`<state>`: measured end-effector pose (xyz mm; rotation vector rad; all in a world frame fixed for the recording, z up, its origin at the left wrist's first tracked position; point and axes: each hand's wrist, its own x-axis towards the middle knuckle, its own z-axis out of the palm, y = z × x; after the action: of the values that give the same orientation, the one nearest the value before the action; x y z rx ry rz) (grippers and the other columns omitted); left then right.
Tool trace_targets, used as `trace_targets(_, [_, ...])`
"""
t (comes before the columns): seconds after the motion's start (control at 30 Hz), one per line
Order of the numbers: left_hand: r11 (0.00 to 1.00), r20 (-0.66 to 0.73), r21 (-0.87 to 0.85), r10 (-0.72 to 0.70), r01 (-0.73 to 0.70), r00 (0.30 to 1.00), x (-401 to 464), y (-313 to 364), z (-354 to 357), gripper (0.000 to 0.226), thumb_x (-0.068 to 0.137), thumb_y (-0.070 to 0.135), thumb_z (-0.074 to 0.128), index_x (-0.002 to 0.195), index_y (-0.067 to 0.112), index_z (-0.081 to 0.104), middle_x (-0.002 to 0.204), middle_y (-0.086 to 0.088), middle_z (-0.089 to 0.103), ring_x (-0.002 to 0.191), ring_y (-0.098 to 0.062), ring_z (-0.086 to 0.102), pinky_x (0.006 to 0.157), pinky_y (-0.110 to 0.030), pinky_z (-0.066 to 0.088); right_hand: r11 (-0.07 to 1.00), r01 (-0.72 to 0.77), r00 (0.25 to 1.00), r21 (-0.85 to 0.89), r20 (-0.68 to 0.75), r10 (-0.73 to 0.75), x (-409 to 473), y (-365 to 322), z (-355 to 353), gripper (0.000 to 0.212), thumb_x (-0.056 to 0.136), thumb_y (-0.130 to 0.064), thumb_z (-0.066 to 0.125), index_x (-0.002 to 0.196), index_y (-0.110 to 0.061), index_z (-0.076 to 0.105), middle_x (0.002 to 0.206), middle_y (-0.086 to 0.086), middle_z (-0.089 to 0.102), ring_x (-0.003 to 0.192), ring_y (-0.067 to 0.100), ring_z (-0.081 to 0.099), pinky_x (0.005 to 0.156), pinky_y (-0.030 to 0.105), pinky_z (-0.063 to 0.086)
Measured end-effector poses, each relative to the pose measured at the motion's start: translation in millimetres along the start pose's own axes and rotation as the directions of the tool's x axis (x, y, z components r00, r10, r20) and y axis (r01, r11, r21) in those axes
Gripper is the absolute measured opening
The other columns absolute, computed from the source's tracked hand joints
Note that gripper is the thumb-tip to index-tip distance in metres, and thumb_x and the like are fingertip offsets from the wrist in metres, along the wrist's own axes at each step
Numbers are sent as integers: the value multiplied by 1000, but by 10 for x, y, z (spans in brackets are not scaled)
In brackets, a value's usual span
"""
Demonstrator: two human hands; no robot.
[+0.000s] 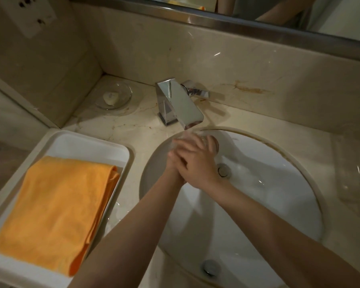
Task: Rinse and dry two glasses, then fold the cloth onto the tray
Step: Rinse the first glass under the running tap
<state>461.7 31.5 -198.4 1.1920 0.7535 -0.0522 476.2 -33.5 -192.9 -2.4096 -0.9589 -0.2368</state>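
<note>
A clear glass (213, 143) is blurring under the faucet (180, 103) at centre, behind overlapping right hand (197, 163) and left hand (175, 161); grips unclear; orange cloth (56, 210) is lying folded lower left.

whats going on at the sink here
A person holds a glass under the running tap over the sink. The right hand lies over the left hand, both around the glass, which is mostly hidden. An orange cloth lies folded on the white tray to the left, and another glass lies on the counter at right.
</note>
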Motion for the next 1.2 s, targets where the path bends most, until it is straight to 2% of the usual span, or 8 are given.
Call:
trace_targets(0.17, [996,-173,-85,-20,6,985,-42,96,20,23,98,3,40,106,4,61,84,-5,63,69,-16,62,45,-19,49,847,-392,919,360,123,373,110,54,-103,57,85,7,43,138,-15,41,138,11,46,126,25,42,100,25,36])
trace_targets(0.23, [999,-243,7,53,-52,969,-58,85,37,25,97,6,43,114,7,62,97,-7,66,80,-23,66,50,-23,55,571,-658,738,491,270,618,127,102,-70,61,85,8,40,141,-18,35,133,4,48,119,21,49,84,11,39])
trace_targets(0.33, [970,-312,217,176,-110,934,-153,75,77,33,95,5,41,120,10,61,106,-5,65,96,-25,64,80,-37,57,294,-832,499,470,403,767,137,158,17,41,87,0,40,125,-9,53,119,11,61,100,27,59,85,36,54])
trace_targets(0.47, [851,-140,486,298,-196,944,-285,106,90,36,96,7,40,130,11,51,104,0,57,90,-13,53,72,-22,42,254,-857,448,448,404,797,76,248,-24,23,89,-1,43,89,-2,67,91,17,66,84,34,65,79,47,56])
trace_targets(0.63, [972,221,210,57,-105,973,-148,164,-106,52,88,60,46,127,27,51,130,6,53,114,-14,52,87,-35,47,-17,-831,338,556,528,779,80,363,-152,21,92,-6,52,73,-4,61,73,16,64,59,25,63,57,37,59])
trace_targets(0.8, [981,236,-101,-138,166,962,45,84,-183,69,84,68,43,122,13,58,118,-10,66,105,-28,64,88,-45,53,249,-871,463,424,535,707,53,305,-212,27,90,-27,60,74,-5,62,62,8,61,43,14,59,40,20,45])
trace_targets(0.93, [912,212,-263,-263,314,941,69,60,-84,48,97,47,34,89,10,62,82,-8,67,77,-23,61,73,-33,51,403,-877,480,261,502,720,7,315,-169,43,90,-41,55,71,-2,61,61,14,64,50,27,64,53,36,56])
trace_targets(1.2, [916,-148,-285,-333,282,931,130,53,31,33,91,37,56,107,8,61,91,-7,64,65,-18,59,53,-26,52,891,-397,918,222,85,388,-98,252,-182,36,85,9,45,112,-3,66,114,15,66,108,28,61,95,28,44])
